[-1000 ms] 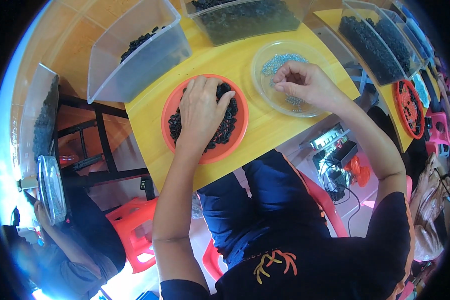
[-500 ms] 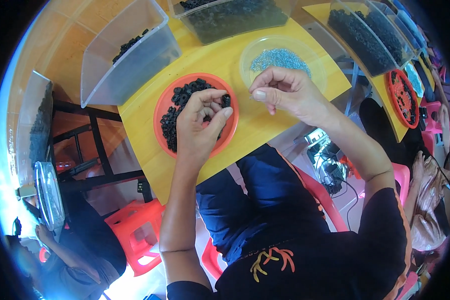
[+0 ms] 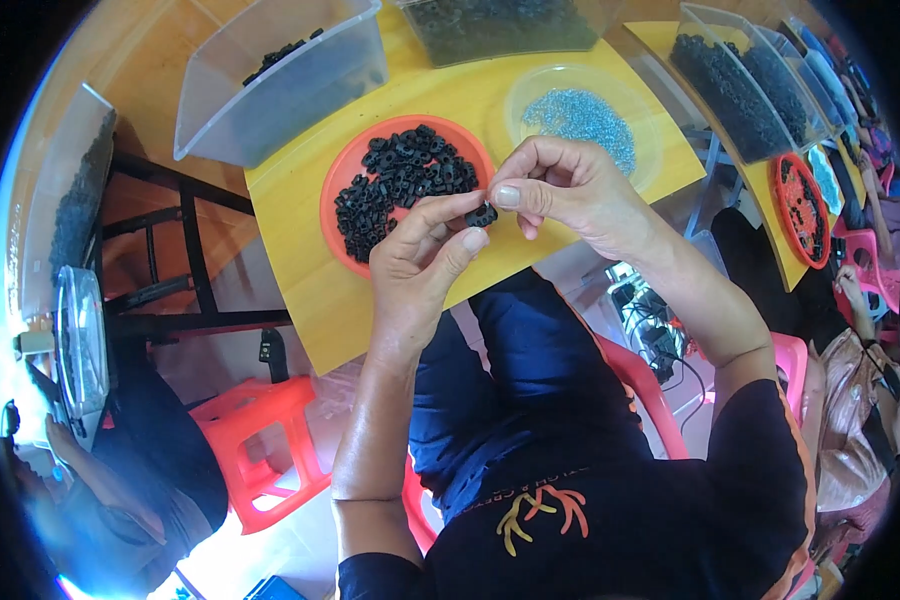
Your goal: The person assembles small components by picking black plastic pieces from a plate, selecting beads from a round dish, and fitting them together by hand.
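Note:
Between its thumb and fingers, my left hand [image 3: 425,250] pinches a small black plastic part [image 3: 481,216] over the table's near side. My right hand [image 3: 570,190] meets it there, thumb and fingertips pressed together at the top of the part. Whatever those right fingertips hold is too small to make out. Just beyond my left hand lies an orange-red round tray [image 3: 332,170] with many similar black parts [image 3: 410,170] in it. A clear shallow round dish [image 3: 650,150] holds a heap of small shiny bluish pieces [image 3: 580,120] behind my right hand.
Clear plastic bins [image 3: 290,100] with black parts line the far edge of the yellow table [image 3: 315,310]. Another yellow table [image 3: 660,40] at the right bears more bins and a red tray [image 3: 801,210]. Red stools [image 3: 260,440] and other people are on both sides.
My left hand has moved right and nearer with the black part, away from above the tray. My right hand has come in to touch it. The view has shifted slightly.

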Demonstrator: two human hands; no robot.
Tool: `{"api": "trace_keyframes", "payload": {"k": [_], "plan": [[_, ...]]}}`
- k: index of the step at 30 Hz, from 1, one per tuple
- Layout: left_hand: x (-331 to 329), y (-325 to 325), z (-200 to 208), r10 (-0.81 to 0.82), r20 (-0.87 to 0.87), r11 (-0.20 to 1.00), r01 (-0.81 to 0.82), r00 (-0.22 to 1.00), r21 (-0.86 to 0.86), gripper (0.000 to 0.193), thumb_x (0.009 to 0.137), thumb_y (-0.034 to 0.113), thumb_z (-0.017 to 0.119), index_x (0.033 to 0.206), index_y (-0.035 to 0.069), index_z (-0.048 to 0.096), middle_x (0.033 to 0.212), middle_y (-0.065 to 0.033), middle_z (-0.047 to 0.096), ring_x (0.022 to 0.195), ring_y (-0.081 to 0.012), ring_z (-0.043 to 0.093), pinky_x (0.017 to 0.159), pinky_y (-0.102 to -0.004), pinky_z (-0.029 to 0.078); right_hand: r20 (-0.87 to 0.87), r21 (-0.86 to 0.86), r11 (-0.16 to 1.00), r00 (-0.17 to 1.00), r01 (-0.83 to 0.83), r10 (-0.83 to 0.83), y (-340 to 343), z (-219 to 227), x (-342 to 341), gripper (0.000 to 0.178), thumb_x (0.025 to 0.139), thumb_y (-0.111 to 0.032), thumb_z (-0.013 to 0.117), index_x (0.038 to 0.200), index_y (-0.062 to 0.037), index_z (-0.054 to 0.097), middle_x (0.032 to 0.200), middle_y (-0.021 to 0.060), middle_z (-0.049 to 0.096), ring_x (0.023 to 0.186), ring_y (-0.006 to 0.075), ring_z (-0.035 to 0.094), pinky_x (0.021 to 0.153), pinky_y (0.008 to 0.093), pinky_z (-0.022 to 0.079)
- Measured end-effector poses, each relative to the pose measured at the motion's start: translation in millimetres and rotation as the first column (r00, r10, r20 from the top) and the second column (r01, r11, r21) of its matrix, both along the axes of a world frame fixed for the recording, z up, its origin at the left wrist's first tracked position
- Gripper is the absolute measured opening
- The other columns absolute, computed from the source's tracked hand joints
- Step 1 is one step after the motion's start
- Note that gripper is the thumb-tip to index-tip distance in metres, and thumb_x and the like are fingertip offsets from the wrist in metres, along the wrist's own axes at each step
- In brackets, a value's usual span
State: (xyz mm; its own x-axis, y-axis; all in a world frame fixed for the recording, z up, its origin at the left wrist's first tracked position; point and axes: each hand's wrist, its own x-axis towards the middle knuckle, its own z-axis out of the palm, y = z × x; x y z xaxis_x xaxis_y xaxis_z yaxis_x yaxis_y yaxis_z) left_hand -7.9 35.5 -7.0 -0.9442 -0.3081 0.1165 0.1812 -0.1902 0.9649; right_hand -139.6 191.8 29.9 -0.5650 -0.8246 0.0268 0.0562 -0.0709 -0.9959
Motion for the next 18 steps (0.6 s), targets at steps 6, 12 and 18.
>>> {"api": "trace_keyframes", "payload": {"k": [6, 12, 18], "plan": [[7, -1, -10, -0.015, -0.075, 0.966, 0.034, 0.997, 0.258, 0.03, 0.093, 0.007, 0.062, 0.123, 0.0, 0.06, 0.097, -0.0089, 0.066, 0.085, -0.0141, 0.059, 0.074, -0.0266, 0.046, 0.0, -0.002, 1.0, 1.0, -0.029, 0.029, -4, 2, 10, 0.018, 0.09, -0.017, 0.07, 0.095, -0.0001, 0.066, 0.081, 0.0034, 0.065, 0.063, 0.0078, 0.06, 0.06, 0.0203, 0.048], [19, 2, -12, 0.004, -0.03, 0.982, 0.002, 1.0, 0.19, 0.028, 0.095, 0.008, 0.06, 0.122, 0.0, 0.06, 0.094, -0.0086, 0.066, 0.083, -0.0139, 0.06, 0.072, -0.0265, 0.045, -0.004, 0.037, 0.997, 0.998, -0.068, 0.068, -9, 1, 19, 0.017, 0.09, -0.018, 0.07, 0.095, -0.0018, 0.065, 0.082, 0.0029, 0.066, 0.065, 0.007, 0.06, 0.061, 0.0199, 0.048], [39, 5, -16, 0.001, 0.001, 1.0, -0.001, 1.0, 0.023, 0.023, 0.095, 0.006, 0.061, 0.117, -0.001, 0.063, 0.092, -0.0049, 0.066, 0.079, -0.01, 0.062, 0.069, -0.0234, 0.05, 0.109, 0.099, 0.971, 0.973, -0.216, 0.205, -8, -1, 25, 0.02, 0.088, -0.02, 0.074, 0.087, -0.0063, 0.058, 0.075, -0.0011, 0.062, 0.062, 0.0042, 0.055, 0.055, 0.0179, 0.044]]}}
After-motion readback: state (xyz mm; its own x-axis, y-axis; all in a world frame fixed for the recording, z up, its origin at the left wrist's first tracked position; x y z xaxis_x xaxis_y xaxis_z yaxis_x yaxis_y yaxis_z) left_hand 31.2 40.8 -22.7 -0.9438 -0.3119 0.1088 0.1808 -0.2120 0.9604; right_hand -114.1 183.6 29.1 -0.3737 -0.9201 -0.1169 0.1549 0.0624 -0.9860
